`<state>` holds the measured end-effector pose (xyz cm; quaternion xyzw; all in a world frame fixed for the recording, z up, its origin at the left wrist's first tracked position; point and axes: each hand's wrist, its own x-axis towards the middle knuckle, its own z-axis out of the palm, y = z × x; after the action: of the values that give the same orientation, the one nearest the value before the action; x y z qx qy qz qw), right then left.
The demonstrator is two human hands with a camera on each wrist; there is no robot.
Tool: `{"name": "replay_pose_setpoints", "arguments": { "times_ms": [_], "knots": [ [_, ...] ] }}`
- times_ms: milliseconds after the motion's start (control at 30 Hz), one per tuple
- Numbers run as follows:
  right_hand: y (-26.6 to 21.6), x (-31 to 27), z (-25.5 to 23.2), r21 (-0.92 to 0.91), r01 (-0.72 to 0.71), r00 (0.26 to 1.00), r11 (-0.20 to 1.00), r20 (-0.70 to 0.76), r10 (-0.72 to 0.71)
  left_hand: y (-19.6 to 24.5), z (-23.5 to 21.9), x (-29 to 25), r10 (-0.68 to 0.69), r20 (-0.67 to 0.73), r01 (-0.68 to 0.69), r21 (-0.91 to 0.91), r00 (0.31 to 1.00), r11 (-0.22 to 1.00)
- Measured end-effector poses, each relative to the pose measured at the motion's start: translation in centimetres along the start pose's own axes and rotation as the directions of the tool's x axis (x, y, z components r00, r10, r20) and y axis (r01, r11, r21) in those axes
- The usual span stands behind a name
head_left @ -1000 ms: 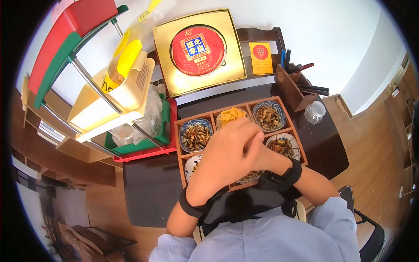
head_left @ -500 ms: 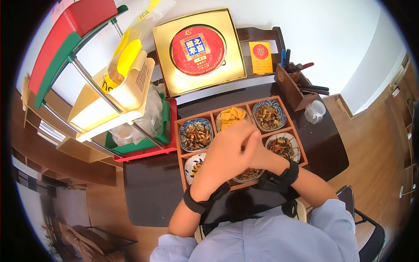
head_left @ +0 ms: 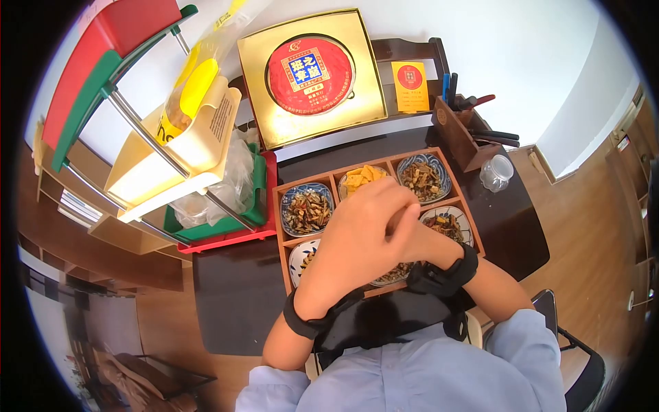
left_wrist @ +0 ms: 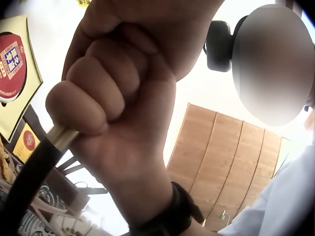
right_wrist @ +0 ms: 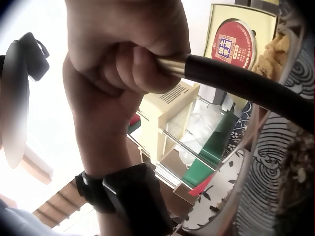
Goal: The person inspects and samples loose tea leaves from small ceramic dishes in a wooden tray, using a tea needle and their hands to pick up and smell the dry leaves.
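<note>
My hands are brought together above a wooden compartment tray point(head_left: 460, 199). In the head view the left hand point(head_left: 353, 237) covers much of the right hand point(head_left: 420, 246), and the right thumb shows at their junction. Both wrist views show curled fingers gripping a black rod point(left_wrist: 32, 174) with a gold-coloured section point(right_wrist: 173, 67) where it leaves the fist; I cannot tell whether it is one rod or two. The rod's far end lies out of frame. Beneath the hands sit small bowls of dried mixed food, among them a left bowl point(head_left: 306, 209), and yellow pieces point(head_left: 362, 177).
Left of the tray stands a tiered rack with a cream bin point(head_left: 171, 151) and a green basket point(head_left: 257, 196). A gold box with a red disc point(head_left: 309, 75) leans behind. At right are a wooden pen holder point(head_left: 460, 141) and a glass jar point(head_left: 495, 173).
The hands dip slightly and rise again, staying together over the tray. The head view has shifted a little; bowls and box look the same.
</note>
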<state>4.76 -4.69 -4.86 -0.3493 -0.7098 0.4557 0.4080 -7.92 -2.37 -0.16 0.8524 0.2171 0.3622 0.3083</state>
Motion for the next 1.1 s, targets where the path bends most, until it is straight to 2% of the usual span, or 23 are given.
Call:
{"name": "replay_pose_setpoints", "arguments": {
  "times_ms": [33,100,133,233,300,333,367,400,433,500,533,600,633,733,800,833,900,1000,1100],
  "knots": [
    [0.5,0.0,0.1,0.002,-0.002,1.000,1.000,0.001,0.002,0.1,-0.1,0.0,0.019,0.012,-0.020,0.019,1.000,1.000],
    [1.8,-0.1,0.4,-0.013,0.144,0.986,0.990,-0.081,-0.144,-1.1,0.7,-0.1,0.004,0.011,-0.004,0.007,1.000,1.000],
    [1.9,-0.1,0.5,-0.015,0.146,0.986,0.989,-0.083,-0.146,-1.5,0.9,0.0,-0.007,0.010,0.007,-0.005,1.000,1.000],
    [1.1,0.1,0.5,-0.042,0.116,0.984,0.992,-0.129,-0.120,-1.0,0.7,0.2,-0.028,0.021,0.028,-0.007,0.999,1.000],
    [-0.2,0.4,0.1,0.005,-0.059,0.995,0.998,-0.077,0.059,-0.3,0.2,0.3,-0.001,0.019,0.001,0.007,1.000,1.000],
    [1.3,0.7,0.5,0.006,-0.058,0.995,0.998,-0.075,0.058,-0.1,0.0,0.4,0.028,0.013,-0.028,0.024,1.000,0.999],
    [4.2,1.1,1.2,0.064,0.033,0.998,0.997,-0.054,-0.030,-0.1,-0.1,0.4,0.026,0.013,-0.026,0.024,1.000,0.999],
    [5.1,1.4,1.6,0.123,0.121,0.992,0.985,-0.038,-0.117,-0.1,-0.1,0.3,0.020,0.026,-0.021,0.039,0.999,0.999],
    [5.4,1.0,1.4,0.123,0.121,0.992,0.985,-0.038,-0.117,0.0,0.0,0.3,0.014,0.038,-0.016,0.054,0.999,0.998],
    [4.2,0.7,1.0,-0.132,0.265,0.945,0.955,-0.160,-0.285,-1.3,0.5,0.0,-0.010,0.020,0.010,0.013,1.000,1.000],
    [3.8,0.8,0.7,-0.135,0.269,0.944,0.954,-0.158,-0.289,-1.8,0.7,0.0,-0.036,0.002,0.036,-0.029,0.999,0.999],
    [3.2,0.9,0.5,-0.377,0.397,0.885,0.837,-0.085,-0.458,-0.9,0.3,0.2,-0.027,0.000,0.027,-0.011,1.000,1.000],
    [3.0,0.7,0.7,-0.376,0.394,0.887,0.839,-0.085,-0.455,-0.5,0.1,0.1,-0.021,-0.002,0.021,0.005,1.000,1.000],
    [2.6,0.6,1.1,-0.193,0.292,0.939,0.937,-0.131,-0.319,0.0,-0.3,0.2,0.039,0.002,-0.039,0.065,0.999,0.997],
    [2.5,0.5,1.2,-0.069,0.219,0.962,0.973,-0.150,-0.227,-1.5,0.3,-0.2,0.002,0.004,-0.002,0.050,1.000,0.999],
    [2.6,0.5,1.2,-0.071,0.221,0.961,0.973,-0.151,-0.230,-2.0,0.5,-0.2,-0.032,0.006,0.032,0.034,0.999,0.999],
    [2.9,0.6,0.9,0.003,0.106,0.985,0.994,-0.138,-0.104,-1.5,0.5,-0.2,-0.026,0.003,0.026,0.043,1.000,0.999],
    [2.2,0.4,0.6,0.011,0.138,0.989,0.990,-0.057,-0.138,0.0,0.0,-0.1,-0.014,0.000,0.014,0.061,1.000,0.998],
    [2.3,0.2,0.6,-0.004,0.163,0.984,0.987,-0.068,-0.163,0.9,-0.3,-0.4,-0.006,0.005,0.005,0.085,1.000,0.996]
  ]
}}
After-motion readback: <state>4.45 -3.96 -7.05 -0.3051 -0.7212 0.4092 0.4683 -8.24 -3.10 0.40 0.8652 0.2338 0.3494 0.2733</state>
